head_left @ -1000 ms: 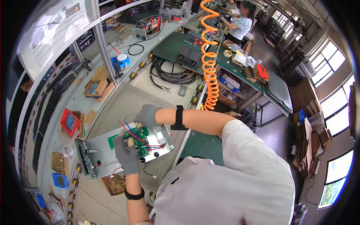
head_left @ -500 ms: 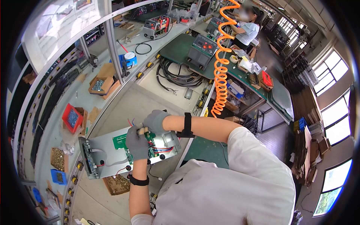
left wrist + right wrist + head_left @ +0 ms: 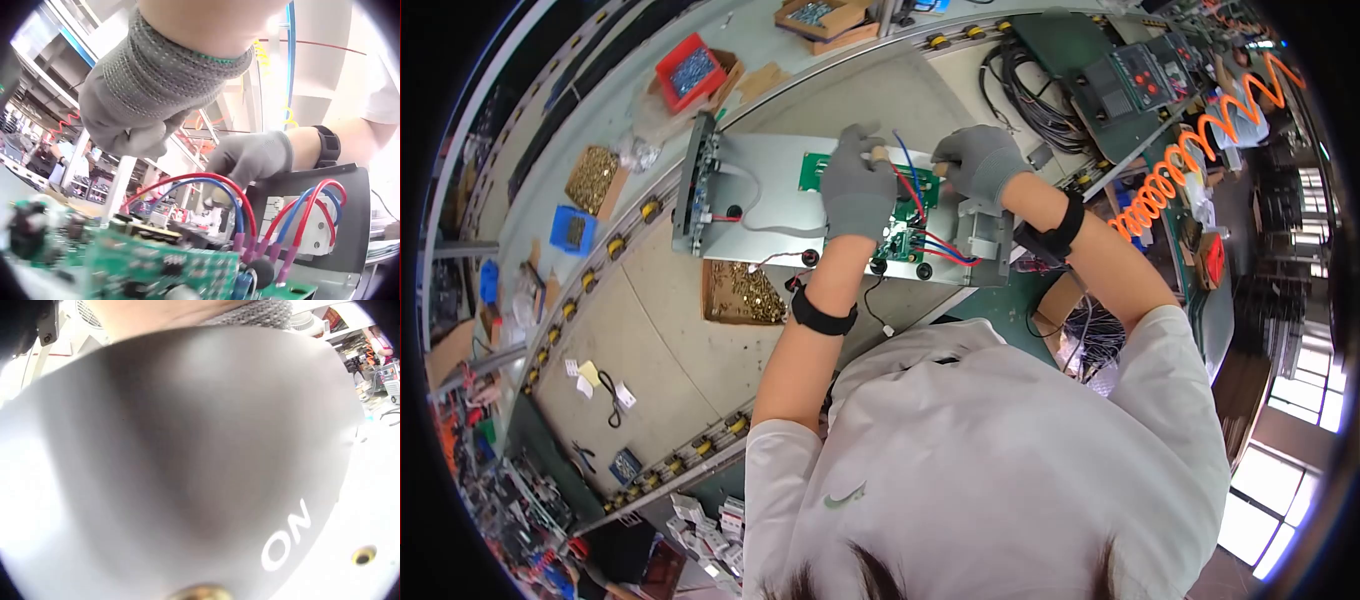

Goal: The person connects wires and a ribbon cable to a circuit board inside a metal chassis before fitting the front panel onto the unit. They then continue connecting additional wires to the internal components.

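The pale worktop [image 3: 670, 330] carries a grey metal chassis [image 3: 765, 200] with a green circuit board [image 3: 900, 215] on it. Just beside the chassis lies an open box of brass screws [image 3: 742, 292]. Further along sit a red bin [image 3: 690, 70], a blue bin [image 3: 572, 228] (both small) and a cardboard box of fasteners [image 3: 818, 16].

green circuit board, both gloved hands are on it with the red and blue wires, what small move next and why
Probably seat the wire ends. The left hand rests on the green circuit board, with curled fingers above it, and the right hand pinches near the far ends of the red and blue wires, which arch loose over the board. What the fingertips hold is hidden, so this is a guess.
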### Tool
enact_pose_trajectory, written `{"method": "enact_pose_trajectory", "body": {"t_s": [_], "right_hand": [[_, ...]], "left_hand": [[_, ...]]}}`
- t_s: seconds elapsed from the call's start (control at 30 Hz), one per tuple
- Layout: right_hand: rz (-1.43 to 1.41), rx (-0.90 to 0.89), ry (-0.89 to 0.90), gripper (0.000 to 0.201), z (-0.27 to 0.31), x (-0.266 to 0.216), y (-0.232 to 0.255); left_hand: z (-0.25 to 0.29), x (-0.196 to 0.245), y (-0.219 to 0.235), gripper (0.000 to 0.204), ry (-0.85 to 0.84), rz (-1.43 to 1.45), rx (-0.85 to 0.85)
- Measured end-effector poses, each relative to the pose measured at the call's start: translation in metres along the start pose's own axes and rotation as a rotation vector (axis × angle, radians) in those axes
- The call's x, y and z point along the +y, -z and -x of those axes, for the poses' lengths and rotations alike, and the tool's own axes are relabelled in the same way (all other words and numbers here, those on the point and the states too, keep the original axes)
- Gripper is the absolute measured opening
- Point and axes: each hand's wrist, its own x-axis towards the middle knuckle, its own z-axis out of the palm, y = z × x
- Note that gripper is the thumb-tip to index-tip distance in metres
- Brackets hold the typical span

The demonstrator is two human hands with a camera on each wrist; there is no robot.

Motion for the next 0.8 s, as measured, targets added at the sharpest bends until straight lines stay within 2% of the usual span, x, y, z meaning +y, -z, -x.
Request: {"method": "enact_pose_trajectory", "body": {"t_s": [0.03,0.1,0.17,0.23,0.3,0.37,0.4,0.5,0.57,0.63,0.7,0.8], "right_hand": [[0.136,-0.102,-0.037,0.023,-0.004,-0.003,0.002],[0.204,-0.203,-0.035,0.023,-0.009,-0.014,0.006],[0.36,-0.325,0.006,0.022,-0.011,-0.027,0.008],[0.43,-0.321,0.046,0.021,-0.017,-0.027,0.001],[0.495,-0.31,0.083,0.021,-0.021,-0.023,-0.006],[0.484,-0.262,0.12,0.021,-0.023,-0.017,-0.011],[0.468,-0.255,0.108,0.02,-0.022,-0.02,-0.01],[0.572,-0.372,0.104,0.023,-0.02,-0.036,-0.002],[0.642,-0.384,0.156,0.022,-0.018,-0.043,-0.004],[0.708,-0.394,0.205,0.022,-0.019,-0.05,-0.002],[0.656,-0.492,0.016,0.022,-0.027,-0.057,0.004],[0.595,-0.458,-0.068,0.022,-0.041,-0.05,-0.001]], "left_hand": [[0.004,-0.006,0.011,0.03,0.018,-0.001,0.013],[0.016,-0.021,0.034,0.029,-0.261,-0.141,0.329],[0.031,-0.031,0.056,0.028,-0.16,-0.185,0.333],[0.041,-0.051,0.07,0.029,-0.297,-0.583,0.369],[0.05,-0.073,0.071,0.029,-0.212,-0.563,0.375],[0.057,-0.09,0.071,0.028,-0.049,-0.309,0.345],[0.058,-0.092,0.071,0.028,-0.039,-0.304,0.349],[0.059,-0.098,0.07,0.026,-0.073,-0.305,0.359],[0.057,-0.104,0.069,0.024,-0.173,-0.353,0.39],[0.056,-0.105,0.068,0.024,-0.158,-0.351,0.389],[0.056,-0.107,0.067,0.023,-0.145,-0.35,0.387],[0.055,-0.11,0.067,0.022,-0.193,-0.373,0.41]]}}
